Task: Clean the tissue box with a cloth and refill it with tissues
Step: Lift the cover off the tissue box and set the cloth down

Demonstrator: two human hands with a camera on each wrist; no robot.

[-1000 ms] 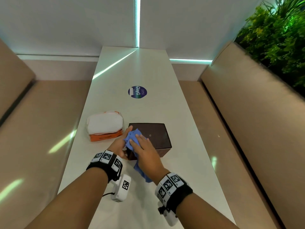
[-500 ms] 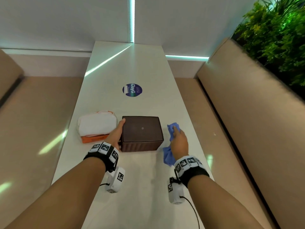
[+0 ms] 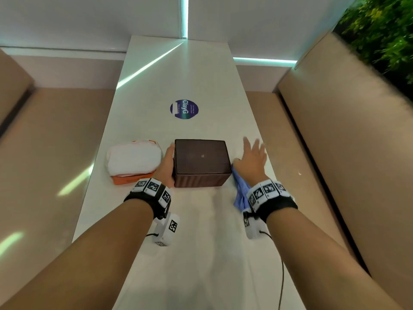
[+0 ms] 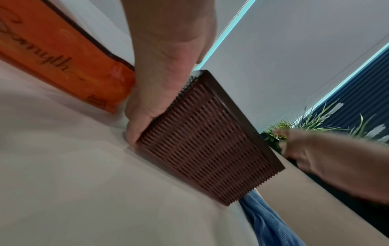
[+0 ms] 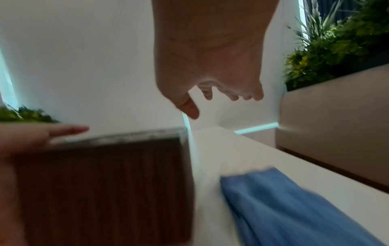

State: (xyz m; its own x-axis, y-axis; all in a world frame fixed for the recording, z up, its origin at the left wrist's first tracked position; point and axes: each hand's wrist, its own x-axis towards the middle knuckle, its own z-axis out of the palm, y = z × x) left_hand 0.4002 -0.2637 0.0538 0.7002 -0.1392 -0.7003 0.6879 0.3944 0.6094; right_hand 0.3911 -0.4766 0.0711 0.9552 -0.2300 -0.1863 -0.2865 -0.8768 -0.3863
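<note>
The dark brown tissue box (image 3: 202, 162) stands closed on the white table (image 3: 201, 242). My left hand (image 3: 167, 166) lies flat against its left side, fingers straight and thumb at the near lower corner (image 4: 134, 133). The blue cloth (image 3: 241, 191) lies crumpled on the table just right of the box, touching its near right corner (image 4: 269, 221). My right hand (image 3: 251, 159) hovers over the far end of the cloth with fingers spread, holding nothing (image 5: 210, 58). A white tissue pack in an orange wrapper (image 3: 134, 162) lies left of my left hand.
A round blue sticker (image 3: 184, 109) sits on the table beyond the box. Beige bench seats (image 3: 55, 153) run along both long sides of the narrow table. Green plants (image 3: 384, 36) top the right backrest. A white wall closes the far end.
My right hand carried the cloth from the box's near left corner to the table on its right, then let go and opened. The left hand stayed on the box's left side.
</note>
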